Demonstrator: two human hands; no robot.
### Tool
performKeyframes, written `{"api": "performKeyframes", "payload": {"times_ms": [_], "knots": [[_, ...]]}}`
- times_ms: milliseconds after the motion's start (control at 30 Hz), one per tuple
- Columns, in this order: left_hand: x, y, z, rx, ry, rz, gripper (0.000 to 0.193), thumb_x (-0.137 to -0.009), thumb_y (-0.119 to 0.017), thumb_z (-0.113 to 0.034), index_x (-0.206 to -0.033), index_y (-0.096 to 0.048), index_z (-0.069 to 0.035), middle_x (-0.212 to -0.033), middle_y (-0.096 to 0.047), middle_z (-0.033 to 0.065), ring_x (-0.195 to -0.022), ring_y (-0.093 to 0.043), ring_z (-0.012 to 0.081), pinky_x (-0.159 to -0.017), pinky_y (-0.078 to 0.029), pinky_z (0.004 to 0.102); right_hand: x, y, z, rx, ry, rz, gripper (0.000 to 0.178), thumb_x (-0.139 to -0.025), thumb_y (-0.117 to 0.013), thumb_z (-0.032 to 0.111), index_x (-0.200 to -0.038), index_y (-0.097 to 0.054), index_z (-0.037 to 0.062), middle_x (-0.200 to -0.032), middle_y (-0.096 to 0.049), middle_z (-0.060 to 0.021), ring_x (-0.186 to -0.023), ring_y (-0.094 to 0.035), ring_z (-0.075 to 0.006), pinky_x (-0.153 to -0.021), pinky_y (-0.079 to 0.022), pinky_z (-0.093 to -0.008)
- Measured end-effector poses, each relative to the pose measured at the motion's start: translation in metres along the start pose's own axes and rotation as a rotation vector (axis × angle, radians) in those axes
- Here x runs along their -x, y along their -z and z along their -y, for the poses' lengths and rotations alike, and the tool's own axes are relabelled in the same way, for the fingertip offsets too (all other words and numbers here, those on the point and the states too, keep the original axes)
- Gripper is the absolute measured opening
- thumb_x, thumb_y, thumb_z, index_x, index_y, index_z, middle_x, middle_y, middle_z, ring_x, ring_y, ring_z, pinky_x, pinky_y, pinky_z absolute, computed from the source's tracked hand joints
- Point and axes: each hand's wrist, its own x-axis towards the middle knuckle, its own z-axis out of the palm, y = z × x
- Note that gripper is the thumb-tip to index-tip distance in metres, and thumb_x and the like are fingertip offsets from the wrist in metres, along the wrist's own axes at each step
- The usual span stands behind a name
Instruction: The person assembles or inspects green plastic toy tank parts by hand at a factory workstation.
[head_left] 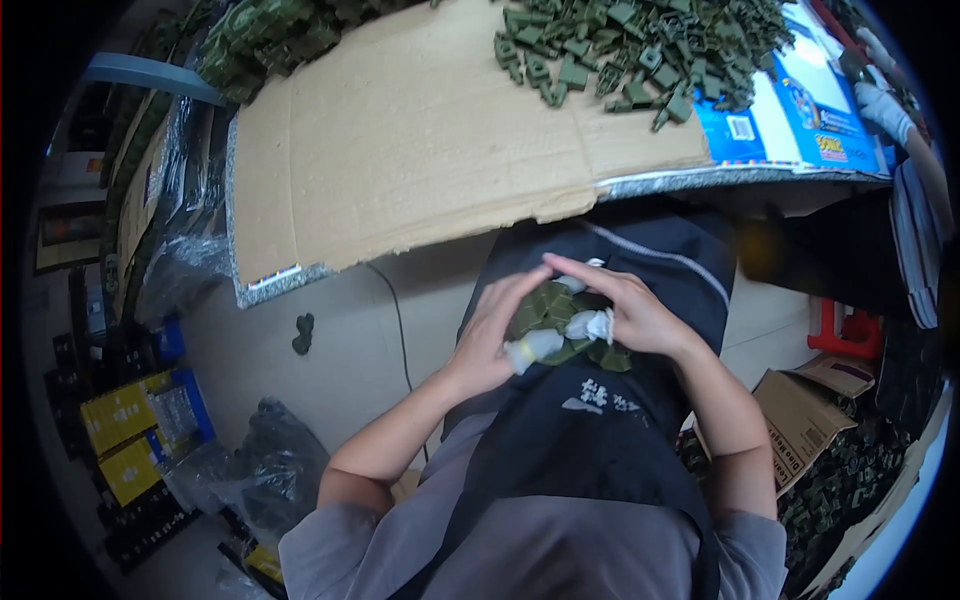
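Over my lap, both hands cup an olive-green moulded plastic part (545, 308), seemingly assembled from smaller pieces. My left hand (487, 335) grips its left side, with the thumb across the near face. My right hand (643, 318) closes round its right side, and the fingertips of both hands meet above it. White covers wrap both thumbs and at least one fingertip of the right hand. Much of the part lies hidden under the fingers, so its exact kind cannot be made out. A dark apron (600, 450) with a pale print is beneath my hands.
Ahead stands a cardboard-covered table (400, 130) with a heap of small green plastic pieces (650, 55) and larger green assemblies (265, 45). A green piece (303, 334) lies on the floor. At right are a carton (800, 425) and a co-worker's gloved hand (885, 108).
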Motion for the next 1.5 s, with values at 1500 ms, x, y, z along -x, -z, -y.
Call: {"api": "performKeyframes", "payload": {"times_ms": [1500], "knots": [[-0.077,0.073,-0.066,0.213,-0.218,-0.318,0.08,-0.074,-0.066,-0.018,-0.139,-0.022,-0.005,-0.12,-0.049,0.0164,-0.118,-0.042,0.0254,-0.103,-0.025,0.0388,0.104,0.181,0.018,0.394,0.286,-1.579,0.054,-0.07,-0.074,0.021,-0.118,-0.055,0.0075,-0.111,-0.057,-0.0137,-0.104,-0.051,-0.0258,-0.091,-0.039,-0.0331]]}}
